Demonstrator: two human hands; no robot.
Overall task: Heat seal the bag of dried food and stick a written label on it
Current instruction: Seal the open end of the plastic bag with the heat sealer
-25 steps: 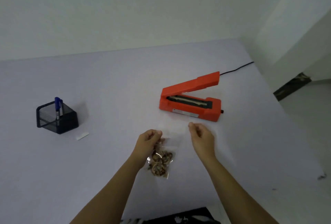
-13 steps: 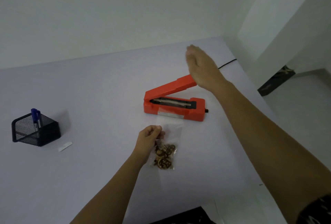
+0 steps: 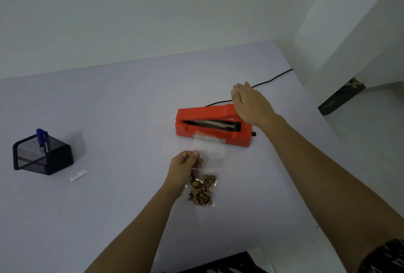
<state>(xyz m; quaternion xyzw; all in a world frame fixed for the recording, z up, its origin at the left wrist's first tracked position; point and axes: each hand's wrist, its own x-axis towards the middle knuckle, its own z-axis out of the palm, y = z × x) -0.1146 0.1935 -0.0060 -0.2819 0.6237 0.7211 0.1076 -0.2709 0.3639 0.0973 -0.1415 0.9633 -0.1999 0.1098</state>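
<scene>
your left hand [image 3: 184,166] sits near centre, fingertips and thumb pinching the clear plastic bag of dried food [image 3: 211,169]. your right hand [image 3: 251,104] reaches farther right, palm down, fingers straight, forearm outstretched.

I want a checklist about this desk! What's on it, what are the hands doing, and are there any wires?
Surface: pale table, flat.
Job's things: red heat sealer, lever partly raised; bag of dried food, its clear top reaching onto the sealer's base; white label slip; blue pens in black mesh holder.
Clutter: nothing seen.
Hands: left hand pinches the bag; right hand open at the lever's end, contact unclear.
Cables: black cord runs from behind the sealer towards the table's far edge.
Surroundings: white walls; dark object on floor, unclear.
</scene>
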